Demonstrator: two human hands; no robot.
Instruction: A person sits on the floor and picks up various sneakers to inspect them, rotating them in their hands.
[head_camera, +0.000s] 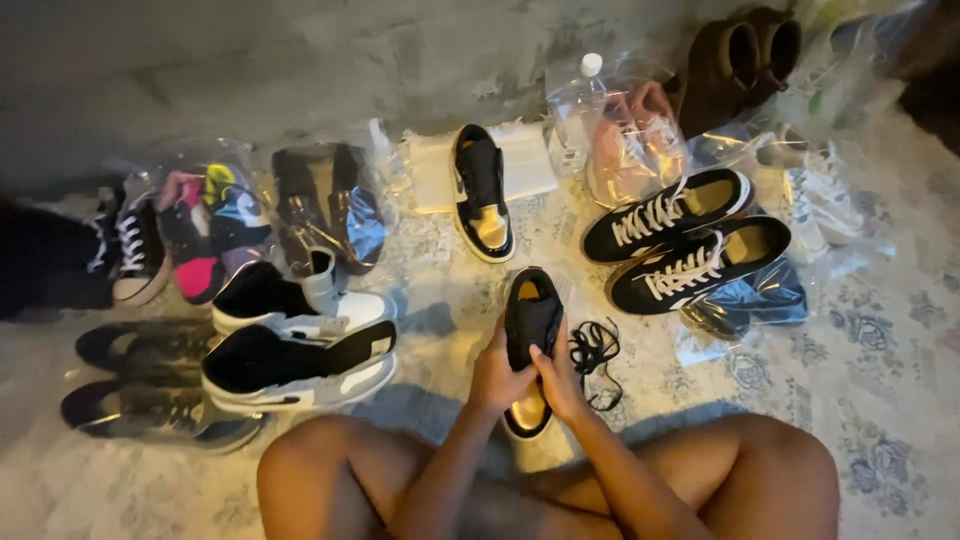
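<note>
A black and gold sneaker (530, 315) without laces lies on the floor in front of my crossed legs. Both hands grip it at its middle: my left hand (497, 377) on its left side, my right hand (560, 380) on its right side. A loose black shoelace (594, 352) lies in a tangle just right of the shoe. Its matching black and gold sneaker (482, 192) rests farther back on a white bag.
A pair of black sneakers with white laces (680, 238) lies at the right. Black and white high-tops (300, 345) lie at the left, with several bagged shoes (210, 228) behind. Brown boots (735, 55) and a clear bottle (578, 100) stand near the wall.
</note>
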